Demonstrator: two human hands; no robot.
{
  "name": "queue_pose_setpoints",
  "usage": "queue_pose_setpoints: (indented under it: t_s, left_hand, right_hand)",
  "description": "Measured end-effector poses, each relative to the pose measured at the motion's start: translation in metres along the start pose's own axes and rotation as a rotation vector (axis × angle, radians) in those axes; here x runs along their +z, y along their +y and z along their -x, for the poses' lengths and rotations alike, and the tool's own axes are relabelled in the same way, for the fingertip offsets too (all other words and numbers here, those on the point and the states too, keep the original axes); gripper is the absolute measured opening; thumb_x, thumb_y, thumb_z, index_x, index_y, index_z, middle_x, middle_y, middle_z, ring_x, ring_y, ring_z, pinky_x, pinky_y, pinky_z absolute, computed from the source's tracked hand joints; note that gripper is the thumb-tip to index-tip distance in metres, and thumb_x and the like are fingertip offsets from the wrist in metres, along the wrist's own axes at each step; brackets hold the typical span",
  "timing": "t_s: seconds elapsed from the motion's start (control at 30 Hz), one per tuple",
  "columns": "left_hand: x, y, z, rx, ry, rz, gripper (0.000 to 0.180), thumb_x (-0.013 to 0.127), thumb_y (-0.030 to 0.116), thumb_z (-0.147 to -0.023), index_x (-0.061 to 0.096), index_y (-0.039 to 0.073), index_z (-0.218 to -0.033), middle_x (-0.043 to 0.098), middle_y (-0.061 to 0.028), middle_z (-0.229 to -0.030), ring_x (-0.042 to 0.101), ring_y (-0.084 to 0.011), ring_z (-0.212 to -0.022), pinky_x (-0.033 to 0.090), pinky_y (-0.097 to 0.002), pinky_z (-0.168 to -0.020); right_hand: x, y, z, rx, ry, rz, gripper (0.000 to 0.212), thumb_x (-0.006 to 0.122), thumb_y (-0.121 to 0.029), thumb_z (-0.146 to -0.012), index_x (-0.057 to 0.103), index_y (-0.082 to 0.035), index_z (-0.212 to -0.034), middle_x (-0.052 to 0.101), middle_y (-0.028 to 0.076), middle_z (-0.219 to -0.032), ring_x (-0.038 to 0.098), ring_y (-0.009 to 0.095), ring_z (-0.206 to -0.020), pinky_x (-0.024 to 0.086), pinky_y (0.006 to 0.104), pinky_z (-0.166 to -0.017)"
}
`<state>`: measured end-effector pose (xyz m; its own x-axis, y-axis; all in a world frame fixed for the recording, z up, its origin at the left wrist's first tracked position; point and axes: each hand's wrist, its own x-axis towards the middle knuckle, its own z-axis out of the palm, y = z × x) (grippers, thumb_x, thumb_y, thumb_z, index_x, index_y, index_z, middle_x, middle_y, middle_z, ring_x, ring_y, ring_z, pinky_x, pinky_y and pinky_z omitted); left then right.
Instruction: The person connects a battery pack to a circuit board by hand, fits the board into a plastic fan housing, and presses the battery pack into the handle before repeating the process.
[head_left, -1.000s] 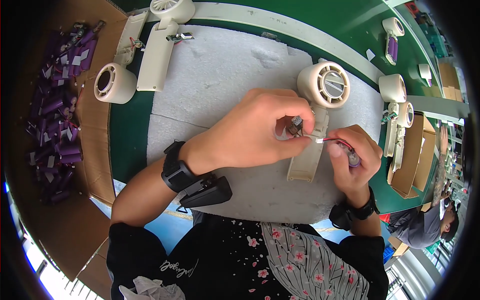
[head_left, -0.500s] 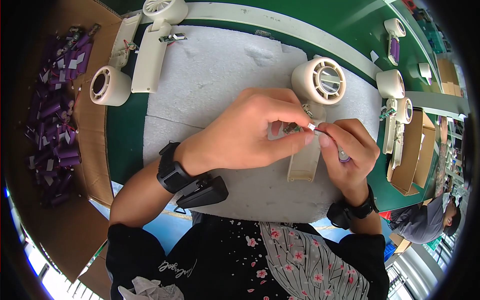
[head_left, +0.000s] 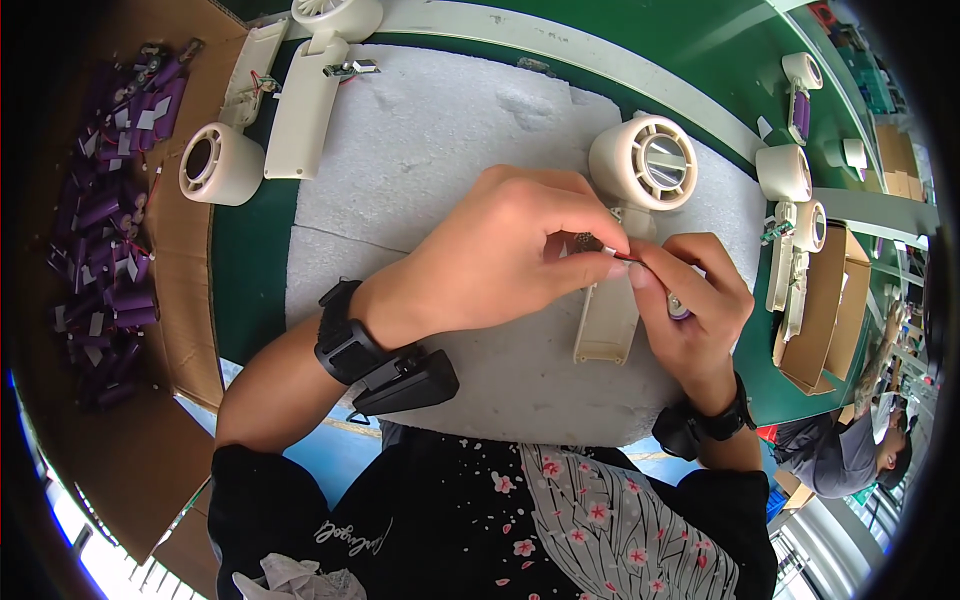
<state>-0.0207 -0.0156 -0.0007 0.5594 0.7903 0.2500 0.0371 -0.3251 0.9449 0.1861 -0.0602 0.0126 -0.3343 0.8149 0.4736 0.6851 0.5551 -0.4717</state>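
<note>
My left hand (head_left: 510, 255) is closed in a pinch, thumb and forefinger on a small white wire connector (head_left: 609, 250). A dark small part shows behind those fingers, mostly hidden. Close beside it, my right hand (head_left: 700, 300) pinches the red lead with thumb and forefinger. A purple battery cell (head_left: 679, 308) lies in its curled fingers, only its end showing. Under both hands, a cream handheld fan (head_left: 640, 165) rests on the foam, its round head away from me. The fan's handle shell (head_left: 605, 325) extends toward me, partly covered by my hands.
White foam sheet (head_left: 440, 110) covers the green bench. A cardboard box (head_left: 185, 280) of purple cells (head_left: 110, 215) stands at left. Cream fan parts (head_left: 300, 115) lie at upper left, more fan bodies (head_left: 783, 173) at right, near a small carton (head_left: 825, 310). A person (head_left: 845, 450) sits at far right.
The white connector has shifted left, deeper between my left fingers, and more red wire shows. My right hand has come slightly left with the cell.
</note>
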Motion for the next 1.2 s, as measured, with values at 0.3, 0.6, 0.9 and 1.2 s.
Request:
queue_pose_setpoints:
  t_s: [0.3,0.6,0.9,1.2]
  left_hand:
    - [-0.0012,0.0003,0.0003,-0.021,0.011,-0.001,0.016,0.076,-0.001,-0.076,0.071,0.005,-0.091,0.065,-0.0043,-0.083,0.057,-0.0094,-0.066,0.043,-0.0217,-0.055]
    - [0.0011,-0.0011,0.0015,-0.094,0.015,0.079,0.016,0.073,-0.004,-0.076,0.071,0.003,-0.09,0.066,-0.0038,-0.083,0.059,-0.0078,-0.069,0.044,-0.0202,-0.055]
    - [-0.0019,-0.0019,0.001,-0.041,-0.019,0.006,0.018,0.072,-0.006,-0.076,0.071,0.003,-0.091,0.066,-0.0042,-0.082,0.06,-0.0084,-0.069,0.045,-0.021,-0.056]
    - [-0.0057,0.0033,-0.0003,-0.172,-0.06,0.141,0.019,0.07,-0.008,-0.077,0.071,0.001,-0.093,0.066,-0.0067,-0.088,0.064,-0.013,-0.079,0.052,-0.0228,-0.065]
  right_hand:
    - [0.0022,-0.003,0.0022,0.077,-0.065,-0.064,0.019,0.075,0.0,-0.072,0.072,-0.002,-0.091,0.06,0.009,-0.083,0.06,0.018,-0.065,0.049,0.0266,-0.058]
    - [0.003,-0.0007,0.0011,0.022,0.009,-0.05,0.023,0.078,0.0,-0.07,0.072,-0.005,-0.091,0.059,0.006,-0.08,0.06,0.014,-0.058,0.047,0.025,-0.048]
    - [0.0076,-0.0051,0.0035,0.056,-0.053,-0.081,0.019,0.077,0.001,-0.071,0.071,-0.001,-0.089,0.059,0.007,-0.085,0.059,0.016,-0.062,0.048,0.0249,-0.054]
    - [0.005,-0.0004,0.0027,0.022,0.051,-0.093,0.023,0.08,0.0,-0.068,0.071,-0.003,-0.089,0.06,0.006,-0.085,0.061,0.015,-0.061,0.048,0.0248,-0.051]
